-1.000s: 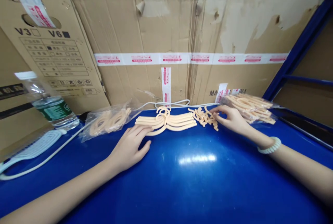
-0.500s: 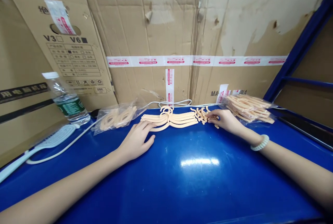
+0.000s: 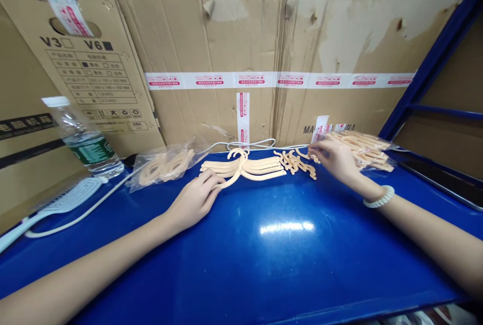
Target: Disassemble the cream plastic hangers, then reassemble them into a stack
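Several peach-coloured plastic hangers [image 3: 260, 168] lie stacked on the blue table, their hooks pointing to the back. My left hand [image 3: 196, 195] is closed on the left arm of the front hanger [image 3: 231, 181], thumb and fingers pinching its end. To the right of the stack is a loose pile of small curved peach pieces [image 3: 292, 160]. My right hand [image 3: 334, 158] is at that pile's right edge with its fingertips pinched together. Small pieces lie close by its fingertips, but what sits between them cannot be made out.
A clear bag of peach parts [image 3: 166, 166] lies left of the stack, another bag [image 3: 368, 149] behind my right hand. A water bottle [image 3: 85, 141], a pale hairbrush [image 3: 71, 196] and a white cable [image 3: 90, 209] are at left. A dark flat device [image 3: 441, 181] lies right. Cardboard [image 3: 211, 43] stands behind.
My right hand has moved up and right from the small pieces, which are spread differently. My left fingers have closed on the front hanger's end. The view has shifted slightly.
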A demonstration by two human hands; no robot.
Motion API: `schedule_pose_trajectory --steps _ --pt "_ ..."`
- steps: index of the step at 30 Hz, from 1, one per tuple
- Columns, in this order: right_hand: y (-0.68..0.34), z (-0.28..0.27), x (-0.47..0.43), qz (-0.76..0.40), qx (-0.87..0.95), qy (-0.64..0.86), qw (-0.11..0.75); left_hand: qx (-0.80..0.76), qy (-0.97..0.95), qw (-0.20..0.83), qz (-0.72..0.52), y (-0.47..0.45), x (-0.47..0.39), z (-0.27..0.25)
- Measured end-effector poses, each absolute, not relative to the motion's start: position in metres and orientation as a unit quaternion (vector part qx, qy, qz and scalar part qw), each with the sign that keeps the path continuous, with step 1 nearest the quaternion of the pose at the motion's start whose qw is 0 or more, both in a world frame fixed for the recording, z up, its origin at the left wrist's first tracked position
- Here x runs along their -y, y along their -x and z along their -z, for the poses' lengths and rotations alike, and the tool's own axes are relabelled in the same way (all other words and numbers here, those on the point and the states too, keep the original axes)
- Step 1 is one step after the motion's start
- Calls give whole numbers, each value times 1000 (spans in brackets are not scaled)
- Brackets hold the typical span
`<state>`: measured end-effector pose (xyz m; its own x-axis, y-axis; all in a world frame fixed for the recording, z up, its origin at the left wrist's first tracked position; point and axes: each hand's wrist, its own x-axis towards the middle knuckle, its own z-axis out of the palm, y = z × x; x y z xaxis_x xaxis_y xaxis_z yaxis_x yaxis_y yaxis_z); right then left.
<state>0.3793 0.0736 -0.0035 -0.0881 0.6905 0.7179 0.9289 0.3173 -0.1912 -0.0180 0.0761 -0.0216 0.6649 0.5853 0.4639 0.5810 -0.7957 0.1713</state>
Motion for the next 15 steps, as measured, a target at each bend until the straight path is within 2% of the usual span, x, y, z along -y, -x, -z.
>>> schedule_pose_trajectory --steps 2,5,7,11,15 --pt "-375 -4 -67 135 668 568 461 -312 -908 9 -279 19 -75 22" --pt "-363 -15 -54 26 590 538 602 -310 -899 5 -310 18 -73 23" --pt "-354 -21 -46 -43 565 504 651 -313 -894 5 -320 16 -71 22" --pt "-335 -20 -36 -181 555 460 669 -306 -896 25 -321 13 -65 20" --pt "-322 -8 -32 -268 551 469 637 -305 -894 47 -323 12 -63 19"
